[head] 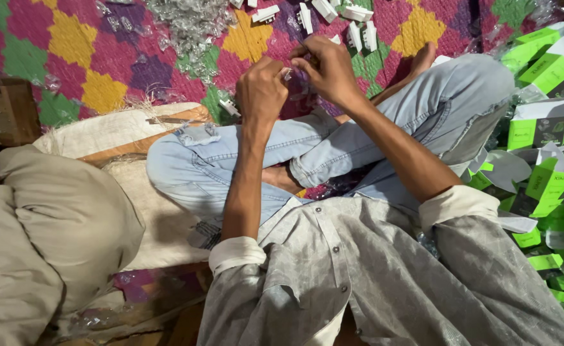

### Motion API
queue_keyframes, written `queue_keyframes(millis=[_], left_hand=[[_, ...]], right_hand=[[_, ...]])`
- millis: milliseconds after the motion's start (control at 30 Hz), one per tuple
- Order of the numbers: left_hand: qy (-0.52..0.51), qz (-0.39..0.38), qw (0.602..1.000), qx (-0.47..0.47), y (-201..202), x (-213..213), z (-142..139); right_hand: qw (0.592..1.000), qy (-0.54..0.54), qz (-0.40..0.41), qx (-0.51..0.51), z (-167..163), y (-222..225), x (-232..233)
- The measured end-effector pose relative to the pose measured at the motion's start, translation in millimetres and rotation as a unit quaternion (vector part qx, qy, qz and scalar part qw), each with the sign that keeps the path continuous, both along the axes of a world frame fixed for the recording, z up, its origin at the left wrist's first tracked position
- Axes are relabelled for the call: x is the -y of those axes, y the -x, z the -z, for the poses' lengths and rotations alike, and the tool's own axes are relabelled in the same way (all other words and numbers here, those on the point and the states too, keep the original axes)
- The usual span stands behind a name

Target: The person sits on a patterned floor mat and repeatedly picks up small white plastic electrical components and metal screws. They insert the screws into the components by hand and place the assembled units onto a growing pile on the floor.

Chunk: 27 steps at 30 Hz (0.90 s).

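Clear wrapper (pixel 288 74) pinched between both hands (fingers meeting).

Soft, even indoor light, dim at the lower left, mostly sharp.

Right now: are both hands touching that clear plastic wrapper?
Touching. Head view shows left hand and right hand pinching the clear plastic wrapper between their fingertips.

Two bare hands, left hand (pixel 261 90) and right hand (pixel 329 69), about eight small white plastic parts (pixel 333 14) on the patterned mat (pixel 71 45), one heap of clear plastic wrappers (pixel 186 25), well over a dozen green-and-white cartons (pixel 547 128), one beige cushion (pixel 51 224)
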<state>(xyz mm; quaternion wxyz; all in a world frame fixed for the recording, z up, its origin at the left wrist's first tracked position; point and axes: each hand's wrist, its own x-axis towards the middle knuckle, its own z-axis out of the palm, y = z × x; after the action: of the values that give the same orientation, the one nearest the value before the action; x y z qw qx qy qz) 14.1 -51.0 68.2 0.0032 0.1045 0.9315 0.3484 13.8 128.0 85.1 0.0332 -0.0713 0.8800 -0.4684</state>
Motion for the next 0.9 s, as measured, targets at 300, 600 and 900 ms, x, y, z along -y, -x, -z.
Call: queue_keyframes(millis=[300, 600, 900], left_hand=[[-0.05, -0.022, 0.998, -0.018, 1.5, -2.4, -28.9], [-0.058, 0.015, 0.997, -0.045, 3.7, -7.1, -23.1], [0.009, 0.011, 1.0, -0.024, -1.8, -7.1, -45.9]], right_hand=[[0.999, -0.042, -0.003, 0.028, -13.4, 2.4, 0.2], [0.998, -0.067, 0.003, -0.019, -14.2, -0.7, 2.5], [0.998, -0.038, 0.0, -0.052, -14.5, -5.5, 3.9]])
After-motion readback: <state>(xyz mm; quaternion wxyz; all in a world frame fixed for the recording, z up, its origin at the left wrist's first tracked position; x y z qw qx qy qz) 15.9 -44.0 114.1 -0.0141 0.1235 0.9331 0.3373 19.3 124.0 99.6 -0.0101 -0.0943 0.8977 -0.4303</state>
